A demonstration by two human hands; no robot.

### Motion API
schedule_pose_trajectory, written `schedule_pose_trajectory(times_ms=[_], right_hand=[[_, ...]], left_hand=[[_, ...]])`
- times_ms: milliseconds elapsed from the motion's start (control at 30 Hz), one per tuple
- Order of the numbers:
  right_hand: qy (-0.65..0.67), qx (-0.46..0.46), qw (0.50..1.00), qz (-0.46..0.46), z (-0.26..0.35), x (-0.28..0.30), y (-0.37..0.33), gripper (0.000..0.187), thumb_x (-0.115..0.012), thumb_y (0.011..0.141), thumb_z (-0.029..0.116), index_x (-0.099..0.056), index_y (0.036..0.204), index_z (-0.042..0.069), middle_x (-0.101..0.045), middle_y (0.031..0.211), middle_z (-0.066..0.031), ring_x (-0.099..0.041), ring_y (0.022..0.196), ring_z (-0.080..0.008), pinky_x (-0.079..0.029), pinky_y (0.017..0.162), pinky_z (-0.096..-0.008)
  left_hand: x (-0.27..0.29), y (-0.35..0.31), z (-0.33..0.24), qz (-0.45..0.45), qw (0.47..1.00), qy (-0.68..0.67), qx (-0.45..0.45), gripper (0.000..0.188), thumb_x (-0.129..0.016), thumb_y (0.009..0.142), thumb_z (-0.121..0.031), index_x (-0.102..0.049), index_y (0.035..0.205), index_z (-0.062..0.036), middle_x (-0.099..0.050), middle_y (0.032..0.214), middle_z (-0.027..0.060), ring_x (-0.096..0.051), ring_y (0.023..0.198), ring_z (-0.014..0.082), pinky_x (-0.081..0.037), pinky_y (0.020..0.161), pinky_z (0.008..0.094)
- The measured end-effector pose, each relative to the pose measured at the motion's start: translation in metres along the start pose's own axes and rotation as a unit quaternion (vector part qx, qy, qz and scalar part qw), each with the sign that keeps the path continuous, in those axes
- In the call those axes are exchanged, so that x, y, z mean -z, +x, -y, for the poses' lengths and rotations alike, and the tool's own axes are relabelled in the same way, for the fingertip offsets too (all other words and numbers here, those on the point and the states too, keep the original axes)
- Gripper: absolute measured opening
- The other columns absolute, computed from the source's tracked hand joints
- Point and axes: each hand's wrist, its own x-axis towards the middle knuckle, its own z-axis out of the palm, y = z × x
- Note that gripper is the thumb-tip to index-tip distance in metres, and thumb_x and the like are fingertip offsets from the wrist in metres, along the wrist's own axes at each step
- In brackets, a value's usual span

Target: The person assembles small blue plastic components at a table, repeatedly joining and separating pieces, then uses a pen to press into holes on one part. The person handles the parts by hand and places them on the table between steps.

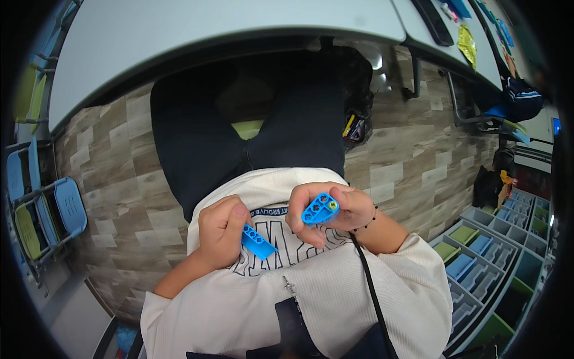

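Observation:
Both hands are over my lap, a short gap apart. My left hand (222, 230) is closed round a long blue plastic building piece (258, 242) with a row of holes; its far end is hidden in the fist. Between the thumb and fingers of my right hand (341, 209) sits a rounded, triangular blue plastic building piece (319, 209). Several holes run through it, and a small yellow-green pin (333, 205) shows in the one nearest the thumb. The two blue pieces do not touch.
A white table (227, 18) edge curves ahead of my knees. Folding chairs (48, 212) stand at the left. Grey storage trays (478, 257) with green and blue bins fill the lower right. A yellow packet (466, 45) lies on the table at the right. A black cord (366, 281) hangs beside my right arm.

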Motion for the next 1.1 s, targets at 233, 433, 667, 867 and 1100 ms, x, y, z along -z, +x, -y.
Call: schedule_pose_trajectory(times_ms=[233,433,667,867,1100], right_hand=[[0.042,0.051,0.998,0.005,0.005,-0.004,0.004,0.062,-0.011,0.098,0.052,-0.046,0.106,0.001,-0.057,0.066,-0.0065,-0.048,0.054,-0.0097,-0.039,0.051,-0.0224],[0.057,0.048,0.997,0.018,0.01,-0.01,0.011,0.062,-0.008,0.098,0.05,-0.045,0.105,0.001,-0.057,0.064,-0.0076,-0.047,0.052,-0.0104,-0.038,0.051,-0.0226],[0.07,0.026,0.997,0.002,0.018,-0.022,0.022,0.066,-0.009,0.097,0.054,-0.047,0.106,0.001,-0.056,0.062,-0.008,-0.046,0.051,-0.0097,-0.037,0.051,-0.0206],[-0.211,-0.002,0.967,-0.14,0.032,-0.041,0.033,0.062,-0.027,0.094,0.059,-0.049,0.11,0.003,-0.056,0.067,-0.0065,-0.046,0.057,-0.0078,-0.034,0.054,-0.0206],[-0.379,0.012,0.914,-0.144,0.03,-0.038,0.057,0.029,-0.047,0.097,0.028,-0.049,0.115,0.005,-0.051,0.081,-0.0003,-0.044,0.072,-0.0041,-0.037,0.062,-0.02]], left_hand=[[0.002,0.004,0.006,-0.011,1.0,0.008,-0.012,0.03,-0.046,0.093,-0.014,-0.053,0.067,-0.0004,-0.052,0.062,0.007,-0.047,0.053,0.0129,-0.037,0.05,0.0262],[0.011,0.009,0.0,-0.071,0.997,-0.015,-0.034,0.018,-0.048,0.09,-0.012,-0.057,0.078,-0.0007,-0.055,0.067,0.0054,-0.047,0.055,0.0087,-0.035,0.051,0.0227],[0.024,0.011,-0.033,-0.044,0.99,-0.096,-0.097,0.015,-0.055,0.087,-0.014,-0.058,0.093,0.0001,-0.057,0.072,0.003,-0.048,0.058,0.0046,-0.036,0.052,0.0195],[0.031,0.018,-0.046,-0.046,0.986,-0.037,-0.155,0.014,-0.058,0.082,-0.006,-0.059,0.094,0.0003,-0.061,0.075,0.005,-0.054,0.061,0.0078,-0.041,0.056,0.021],[0.026,0.023,-0.053,-0.091,0.968,0.069,-0.225,0.022,-0.064,0.081,-0.012,-0.062,0.101,-0.0032,-0.056,0.061,0.0047,-0.054,0.051,0.0128,-0.041,0.049,0.0246]])
